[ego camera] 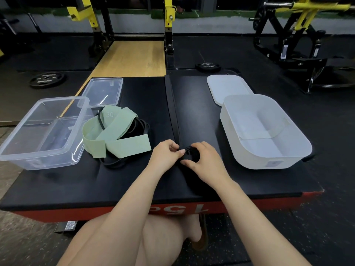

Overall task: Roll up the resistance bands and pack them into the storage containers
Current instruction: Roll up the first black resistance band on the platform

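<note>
While both hands (166, 153) (203, 158) pinch the rolled black band (190, 153) in their grip, bare black mat (199, 104) lies beyond it.

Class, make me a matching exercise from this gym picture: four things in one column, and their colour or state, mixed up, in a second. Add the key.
1. clear container
2. white container
3. green band
4. black band

A. being rolled between both hands
B. lying loose in a heap
C. empty, at the table's right
D. empty, at the table's left

Pairs: 1-D, 2-C, 3-B, 4-A
</note>
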A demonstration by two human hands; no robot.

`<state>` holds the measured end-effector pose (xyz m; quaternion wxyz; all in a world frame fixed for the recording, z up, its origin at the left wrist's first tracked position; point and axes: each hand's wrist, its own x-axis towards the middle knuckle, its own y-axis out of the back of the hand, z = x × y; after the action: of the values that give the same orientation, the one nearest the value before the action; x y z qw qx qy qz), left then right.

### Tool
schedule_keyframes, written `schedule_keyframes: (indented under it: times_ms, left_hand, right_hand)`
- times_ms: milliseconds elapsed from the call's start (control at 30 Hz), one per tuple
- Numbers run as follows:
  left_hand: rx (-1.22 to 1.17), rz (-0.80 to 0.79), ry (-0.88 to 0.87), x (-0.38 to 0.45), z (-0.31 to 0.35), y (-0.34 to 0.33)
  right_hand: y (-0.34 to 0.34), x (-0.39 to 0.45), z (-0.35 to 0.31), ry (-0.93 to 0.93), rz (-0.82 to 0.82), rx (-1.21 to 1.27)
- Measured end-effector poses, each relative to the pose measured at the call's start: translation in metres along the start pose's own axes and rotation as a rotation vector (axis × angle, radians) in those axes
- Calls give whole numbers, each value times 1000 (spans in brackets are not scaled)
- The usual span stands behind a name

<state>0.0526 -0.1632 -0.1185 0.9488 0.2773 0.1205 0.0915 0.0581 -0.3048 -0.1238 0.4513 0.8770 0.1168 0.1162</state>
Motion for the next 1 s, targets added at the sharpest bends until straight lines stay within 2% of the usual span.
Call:
schedule_keyframes:
  times_ms: [333, 600, 700, 833, 1000]
  left_hand:
    - [21, -2, 31, -1, 2, 10]
    - [56, -35, 39, -3, 0, 6]
    - [61, -22, 39, -2, 0, 6]
    - [11, -23, 56, -3, 1, 4]
    - [20, -6, 39, -2, -2, 1]
  right_hand:
    - [21, 16, 11, 188, -236, 19]
    - [28, 14, 16, 155, -326, 82]
    - [24, 7, 11, 119, -293, 56]
    - [9, -6, 1, 44, -199, -97]
    - [-8, -13, -13, -83, 70, -172]
